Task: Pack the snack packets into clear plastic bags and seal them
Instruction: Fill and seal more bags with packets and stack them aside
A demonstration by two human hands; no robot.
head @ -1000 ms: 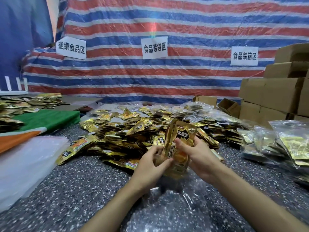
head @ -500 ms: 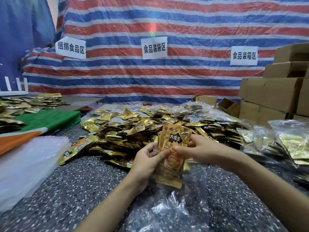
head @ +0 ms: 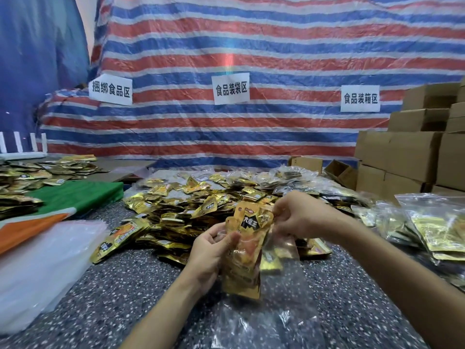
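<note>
A striped tarp of crinkled woven plastic, red, blue and white, is hanging across the whole back of the view. Below it a grey speckled surface, grainy like stone chips, is spreading from six o'clock outward. Plain brown cardboard boxes, square-edged, are standing stacked at two to three o'clock. A loose pile of packets, flat shiny gold foil pouches, is lying across the middle. At four o'clock filled bags of glossy clear film are lying overlapped with gold showing through. At eight o'clock a soft, milky stack of empty bags is resting, with a folded green cloth beyond it at nine o'clock.

Just below centre a bunch of packets is standing upright off the surface, its black-and-white label facing the camera. The left hand is gripping it from nine o'clock, fingers curled behind and the thumb pressing on the front face. The right hand, at the bunch's two o'clock, is pinching thin film by the bunch's top right corner between closed fingertips; motion blur is hiding whether foil is caught as well. The wrinkled clear bag is trailing from there down to the surface at five o'clock. Whether the bunch is already inside it is unclear.
</note>
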